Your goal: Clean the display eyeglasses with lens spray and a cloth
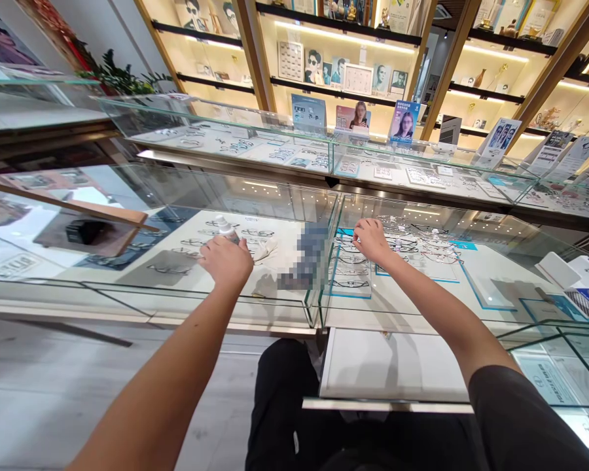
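My left hand (226, 263) is closed around a small white bottle (224, 226), whose tapered top shows above the fingers; its lower part is hidden by the hand. To its right a crumpled white cloth (266, 250) lies on the glass counter. My right hand (371, 241) is over the right-hand counter section, fingers curled and pinched together; what they hold, if anything, cannot be made out. Rows of eyeglasses (351, 282) on blue-edged trays are below and around it. More eyeglasses (169, 269) show beneath the glass by my left hand.
A wooden-framed mirror (127, 229) stands at the left on the counter (269, 307). A white open box (579, 271) is at the right. In front of my lap is a pulled-out white drawer (397, 366). Another glass showcase (255, 144) with several signs runs behind.
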### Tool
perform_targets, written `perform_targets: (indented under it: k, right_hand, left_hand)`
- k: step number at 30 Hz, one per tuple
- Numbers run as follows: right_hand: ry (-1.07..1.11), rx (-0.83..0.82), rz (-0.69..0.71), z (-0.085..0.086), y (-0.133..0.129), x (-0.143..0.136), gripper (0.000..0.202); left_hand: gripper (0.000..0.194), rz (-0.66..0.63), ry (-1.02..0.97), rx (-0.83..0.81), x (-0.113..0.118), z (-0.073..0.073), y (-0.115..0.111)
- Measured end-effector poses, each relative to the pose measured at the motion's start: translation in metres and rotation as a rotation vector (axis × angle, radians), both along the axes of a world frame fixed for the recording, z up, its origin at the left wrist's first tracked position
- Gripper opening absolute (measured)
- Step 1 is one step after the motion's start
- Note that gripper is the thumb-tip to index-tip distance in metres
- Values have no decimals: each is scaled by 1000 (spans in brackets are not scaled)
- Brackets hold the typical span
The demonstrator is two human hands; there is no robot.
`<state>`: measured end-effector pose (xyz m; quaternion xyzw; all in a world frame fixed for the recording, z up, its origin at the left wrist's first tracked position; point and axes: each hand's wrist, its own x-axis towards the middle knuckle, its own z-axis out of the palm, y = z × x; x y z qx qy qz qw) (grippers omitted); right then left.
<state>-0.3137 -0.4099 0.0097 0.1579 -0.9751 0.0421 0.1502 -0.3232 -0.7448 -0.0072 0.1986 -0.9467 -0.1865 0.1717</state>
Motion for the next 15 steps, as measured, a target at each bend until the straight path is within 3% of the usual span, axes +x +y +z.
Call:
perform_targets:
  k: [10,15]
  right_hand:
    - [-52,16,-67,8,-6,-13,9]
    - [30,-88,11,34,-21,21,12]
  left_hand:
    - [57,-19,-26,28,4,6,2]
    - [55,-3,-46,17,8,13,6]
